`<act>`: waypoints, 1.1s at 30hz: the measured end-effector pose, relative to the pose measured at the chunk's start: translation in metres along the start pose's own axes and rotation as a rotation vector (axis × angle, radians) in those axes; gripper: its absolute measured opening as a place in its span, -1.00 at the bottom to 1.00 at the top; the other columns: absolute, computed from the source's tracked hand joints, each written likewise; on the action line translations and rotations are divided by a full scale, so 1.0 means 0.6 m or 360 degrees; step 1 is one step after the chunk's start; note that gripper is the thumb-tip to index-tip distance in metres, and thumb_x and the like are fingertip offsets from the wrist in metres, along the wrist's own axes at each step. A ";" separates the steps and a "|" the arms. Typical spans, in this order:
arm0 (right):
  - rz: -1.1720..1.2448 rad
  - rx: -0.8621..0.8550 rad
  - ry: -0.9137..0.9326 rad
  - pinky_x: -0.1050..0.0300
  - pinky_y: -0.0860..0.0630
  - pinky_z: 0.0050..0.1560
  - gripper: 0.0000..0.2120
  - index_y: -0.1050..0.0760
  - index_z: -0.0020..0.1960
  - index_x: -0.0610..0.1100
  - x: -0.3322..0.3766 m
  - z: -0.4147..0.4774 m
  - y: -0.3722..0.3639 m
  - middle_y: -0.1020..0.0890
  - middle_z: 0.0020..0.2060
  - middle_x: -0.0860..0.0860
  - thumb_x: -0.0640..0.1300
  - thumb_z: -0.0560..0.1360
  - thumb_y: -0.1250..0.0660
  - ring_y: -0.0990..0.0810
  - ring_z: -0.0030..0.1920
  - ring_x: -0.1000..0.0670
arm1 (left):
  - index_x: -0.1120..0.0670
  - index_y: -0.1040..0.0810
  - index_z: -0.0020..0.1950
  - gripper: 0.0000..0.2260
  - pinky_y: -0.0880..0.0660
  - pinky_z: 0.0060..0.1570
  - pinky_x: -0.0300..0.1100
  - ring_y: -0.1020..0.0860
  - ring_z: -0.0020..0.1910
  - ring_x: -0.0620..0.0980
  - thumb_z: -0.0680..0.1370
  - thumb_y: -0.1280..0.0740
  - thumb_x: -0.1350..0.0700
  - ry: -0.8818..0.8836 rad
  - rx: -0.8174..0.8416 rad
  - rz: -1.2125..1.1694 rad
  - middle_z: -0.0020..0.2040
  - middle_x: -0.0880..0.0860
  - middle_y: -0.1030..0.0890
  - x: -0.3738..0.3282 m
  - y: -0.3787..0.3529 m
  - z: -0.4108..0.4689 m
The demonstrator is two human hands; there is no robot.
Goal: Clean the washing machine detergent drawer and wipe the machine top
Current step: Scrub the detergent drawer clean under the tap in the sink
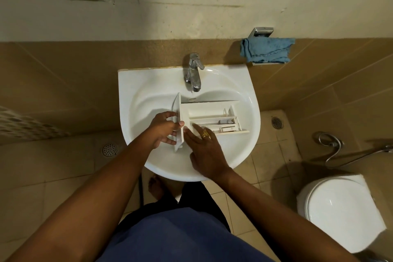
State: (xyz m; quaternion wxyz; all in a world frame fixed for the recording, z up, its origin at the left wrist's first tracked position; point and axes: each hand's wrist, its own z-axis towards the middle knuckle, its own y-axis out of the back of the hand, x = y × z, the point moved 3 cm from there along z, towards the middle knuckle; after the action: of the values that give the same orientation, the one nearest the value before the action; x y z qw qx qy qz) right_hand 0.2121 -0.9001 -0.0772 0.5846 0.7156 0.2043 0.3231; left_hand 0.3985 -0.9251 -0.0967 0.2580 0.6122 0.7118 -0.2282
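A white detergent drawer [212, 114] lies in the white sink basin [140, 83], its front panel to the left and its compartments facing up. My left hand [164, 130] grips the front panel, thumb over its top edge and fingers curled around it. With straight fingers, my right hand [204, 147] rests on the near side of the drawer beside the panel; a gold ring is on one finger. A blue cloth [266, 50] hangs on a wall holder to the right of the sink.
A chrome tap [194, 72] stands at the back of the sink, above the drawer. A toilet [338, 212] with its lid down sits at the lower right, a spray hose [331, 144] behind it. Floor drains lie left and right of the sink.
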 end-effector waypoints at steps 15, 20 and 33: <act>0.0071 -0.0403 0.0025 -0.13 -0.48 0.25 -0.61 -0.66 0.27 -0.09 -0.022 -0.010 -0.007 -0.66 0.29 0.00 -0.19 0.45 -0.40 -0.57 0.32 -0.20 | 0.02 -0.48 0.46 -0.46 -0.68 -0.28 0.07 -0.69 0.01 0.20 0.51 -0.54 0.18 0.0017 0.0014 0.0019 0.19 0.19 -0.65 -0.004 0.002 -0.003; 0.0126 -0.0541 -0.0049 -0.09 -0.46 0.20 -0.78 -0.72 0.12 -0.05 -0.053 -0.003 0.002 -0.75 0.06 0.04 -0.07 0.50 -0.44 -0.60 0.18 -0.12 | 0.02 -0.47 0.46 -0.45 -0.69 -0.26 0.07 -0.70 0.02 0.20 0.51 -0.55 0.17 0.0003 0.0015 0.0030 0.21 0.20 -0.65 -0.003 0.001 -0.006; 0.0362 -0.0309 0.0137 0.05 -0.48 0.01 -0.91 -0.74 -0.04 0.05 -0.100 0.053 0.002 -0.74 -0.08 0.14 -0.01 0.46 -0.55 -0.65 -0.01 0.04 | 0.01 -0.46 0.50 -0.44 -0.69 -0.08 0.21 -0.69 0.03 0.19 0.53 -0.53 0.17 0.0000 0.0001 0.0036 0.16 0.21 -0.67 -0.004 0.002 -0.004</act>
State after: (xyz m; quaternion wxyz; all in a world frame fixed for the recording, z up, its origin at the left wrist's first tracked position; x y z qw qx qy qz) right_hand 0.1920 -0.9630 -0.0926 0.6014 0.6597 0.1146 0.4357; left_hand 0.3995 -0.9252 -0.0935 0.2605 0.6202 0.7047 -0.2256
